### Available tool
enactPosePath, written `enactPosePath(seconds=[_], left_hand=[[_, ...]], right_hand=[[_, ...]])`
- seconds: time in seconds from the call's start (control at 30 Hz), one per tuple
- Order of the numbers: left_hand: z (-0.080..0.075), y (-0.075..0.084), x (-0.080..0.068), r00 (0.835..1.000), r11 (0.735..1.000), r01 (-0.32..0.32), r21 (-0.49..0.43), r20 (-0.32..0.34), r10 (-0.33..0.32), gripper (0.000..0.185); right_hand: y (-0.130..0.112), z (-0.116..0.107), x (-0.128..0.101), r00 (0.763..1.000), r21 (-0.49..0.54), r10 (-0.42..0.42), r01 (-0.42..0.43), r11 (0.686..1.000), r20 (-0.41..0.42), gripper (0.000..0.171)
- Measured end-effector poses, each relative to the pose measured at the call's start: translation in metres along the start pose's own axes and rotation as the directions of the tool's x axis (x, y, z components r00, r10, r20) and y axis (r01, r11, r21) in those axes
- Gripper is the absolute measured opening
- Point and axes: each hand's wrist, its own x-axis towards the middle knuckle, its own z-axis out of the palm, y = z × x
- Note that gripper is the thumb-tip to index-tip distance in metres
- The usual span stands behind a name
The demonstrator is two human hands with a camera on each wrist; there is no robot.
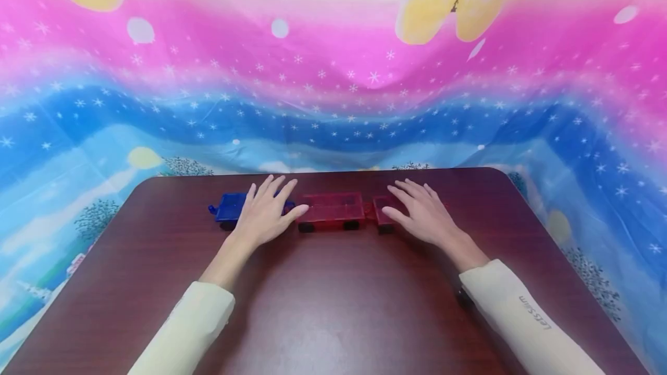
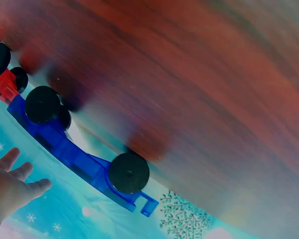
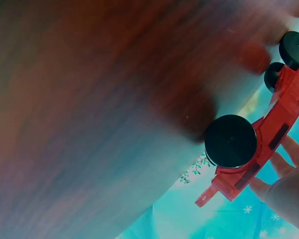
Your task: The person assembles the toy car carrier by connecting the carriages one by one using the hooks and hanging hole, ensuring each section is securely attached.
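Note:
Three toy wagons with black wheels stand in a row near the far edge of the dark wooden table [image 1: 333, 305]. My left hand [image 1: 266, 207] lies flat with straight fingers over the right end of the blue wagon [image 1: 228, 206]. The middle red wagon [image 1: 332, 210] is uncovered between my hands. My right hand [image 1: 419, 210] is spread over the right red wagon [image 1: 383, 217], hiding most of it. The left wrist view shows the blue wagon [image 2: 74, 152] from below, with my left hand [image 2: 10, 186] beside it. In the right wrist view the red wagon [image 3: 269, 144] crosses my right hand [image 3: 289, 194]. Whether either palm touches, I cannot tell.
A bright cloth [image 1: 333, 103] with pink and blue bands and white stars hangs behind the table and drapes down both sides. The table's rounded far corners [image 1: 495, 173] lie close behind the wagons. Bare tabletop stretches between the wagons and my cream sleeves [image 1: 521, 311].

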Motion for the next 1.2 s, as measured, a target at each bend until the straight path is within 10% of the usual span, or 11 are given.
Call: enactPosePath(seconds=[1.2], left_hand=[[0.036,0.052,0.019,0.991,0.996,-0.079,0.04,0.115,0.074,0.084]], right_hand=[[-0.009,0.017,0.006,0.999,-0.067,-0.003,0.005,0.998,0.039,0.079]])
